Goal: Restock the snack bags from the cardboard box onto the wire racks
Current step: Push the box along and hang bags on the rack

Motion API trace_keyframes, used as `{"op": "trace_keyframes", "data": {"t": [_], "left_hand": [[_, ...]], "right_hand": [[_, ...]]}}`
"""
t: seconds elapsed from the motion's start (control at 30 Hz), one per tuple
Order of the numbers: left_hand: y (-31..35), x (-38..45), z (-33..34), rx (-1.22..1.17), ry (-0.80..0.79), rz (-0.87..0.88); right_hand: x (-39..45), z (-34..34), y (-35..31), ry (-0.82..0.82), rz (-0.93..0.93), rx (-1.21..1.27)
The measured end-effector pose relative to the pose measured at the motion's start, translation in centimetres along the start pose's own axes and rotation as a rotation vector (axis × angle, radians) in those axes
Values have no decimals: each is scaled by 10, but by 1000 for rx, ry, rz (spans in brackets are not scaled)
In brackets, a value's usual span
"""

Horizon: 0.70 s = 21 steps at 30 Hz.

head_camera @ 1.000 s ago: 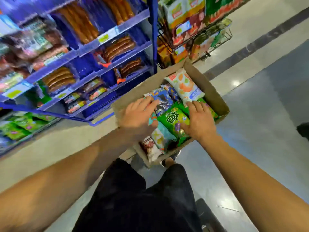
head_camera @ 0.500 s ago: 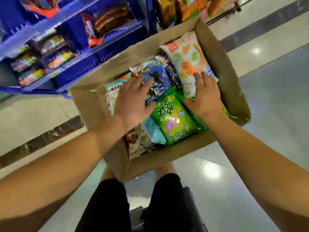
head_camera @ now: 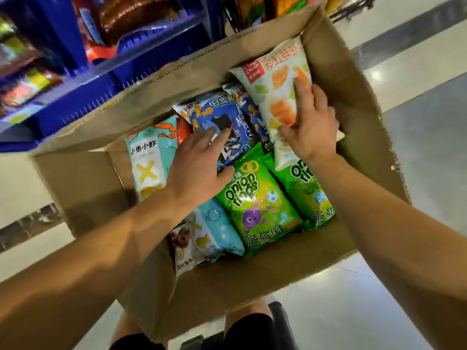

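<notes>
Inside cardboard box (head_camera: pixel 252 279): right hand (head_camera: pixel 312 127) grip pinches white bag (head_camera: pixel 275 97); left hand (head_camera: pixel 195 165) spread flat on blue bag (head_camera: pixel 219 117).

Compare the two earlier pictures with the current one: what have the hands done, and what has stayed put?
The right hand slid from the green bags up onto the white crisp bag, thumb now under it. The left hand stays flat on the blue bag. All bags remain in the cardboard box.

Green onion-ring bags (head_camera: pixel 255 205), blue fish-print bag (head_camera: pixel 222 117), brown cardboard box (head_camera: pixel 240 281).
</notes>
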<state>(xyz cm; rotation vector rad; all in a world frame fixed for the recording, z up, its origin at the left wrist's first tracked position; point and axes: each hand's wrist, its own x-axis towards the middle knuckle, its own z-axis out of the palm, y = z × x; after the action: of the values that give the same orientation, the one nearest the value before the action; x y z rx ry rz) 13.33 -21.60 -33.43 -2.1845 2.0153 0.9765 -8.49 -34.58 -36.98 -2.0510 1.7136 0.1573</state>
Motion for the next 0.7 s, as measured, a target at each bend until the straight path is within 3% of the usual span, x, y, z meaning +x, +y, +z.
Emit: {"op": "trace_keyframes", "data": {"t": [0.2, 0.27, 0.37, 0.43, 0.53, 0.63, 0.7], "left_hand": [[19, 1, -23, -338, 15, -119], [25, -2, -31, -703, -40, -262], [28, -15, -25, -1229, -49, -422], [17, -31, -15, -1282, 40, -507], [-14, -56, -1, -1137, 107, -610], [-37, -77, 12, -1132, 115, -703], [-48, -84, 20, -1176, 117, -740]], "right_hand": [[-56, -13, -28, 177, -38, 267], [-87, -9, -48, 224, -63, 389], [-138, 9, -85, 157, -66, 502], [-167, 21, -106, 16, -85, 532], [-184, 39, -101, -146, -120, 564], [-173, 55, -64, -137, 106, 454], [-160, 68, -39, -214, 247, 370]]}}
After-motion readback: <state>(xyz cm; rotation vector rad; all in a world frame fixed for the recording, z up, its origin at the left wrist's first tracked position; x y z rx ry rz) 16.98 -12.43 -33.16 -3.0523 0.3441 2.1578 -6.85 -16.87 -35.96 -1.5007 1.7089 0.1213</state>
